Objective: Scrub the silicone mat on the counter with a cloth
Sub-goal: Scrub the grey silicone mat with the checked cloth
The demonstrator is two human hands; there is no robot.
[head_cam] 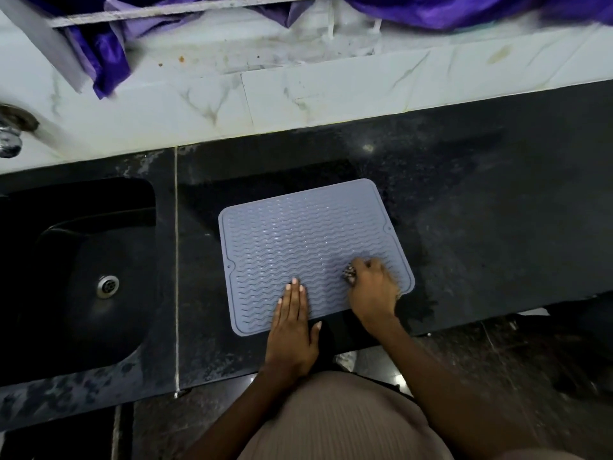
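No text, label, brand, number or sign can be read anywhere in the head view. The grey silicone mat with wavy ridges (308, 250) bears only its moulded pattern, with no lettering that shows. The black speckled stone counter (481, 210), the white marbled tile wall (331, 91), the black sink with a metal drain (83, 287) and the purple cloth hanging at the top (109, 58) carry no writing either.

A home kitchen: black stone counter (464, 210), inset sink (83, 277), marble-tiled backsplash (298, 94).
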